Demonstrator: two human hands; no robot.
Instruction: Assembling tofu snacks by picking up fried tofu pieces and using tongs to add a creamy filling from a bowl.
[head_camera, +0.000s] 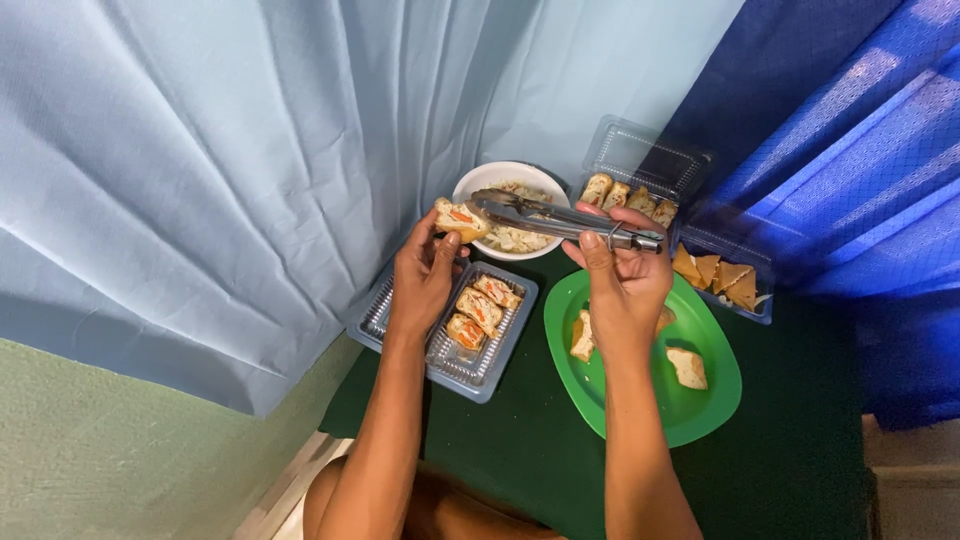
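My left hand (425, 275) holds a slice of filled roll (458, 219) up by its lower edge, above the grey plastic tray (490, 375). My right hand (622, 285) grips metal tongs (560, 218), whose tips point left and meet that same slice. The tray under my left hand holds three more slices (480, 308). Below my right hand lies a green plate (690, 410) with a few pieces of food (688, 367).
A white bowl of pale shredded food (512, 238) sits behind the tongs. Two clear plastic containers hold rolls (630, 198) and triangular pastries (725, 275). Everything rests on a dark green cloth (790, 460). Light blue and dark blue curtains (250, 150) hang behind.
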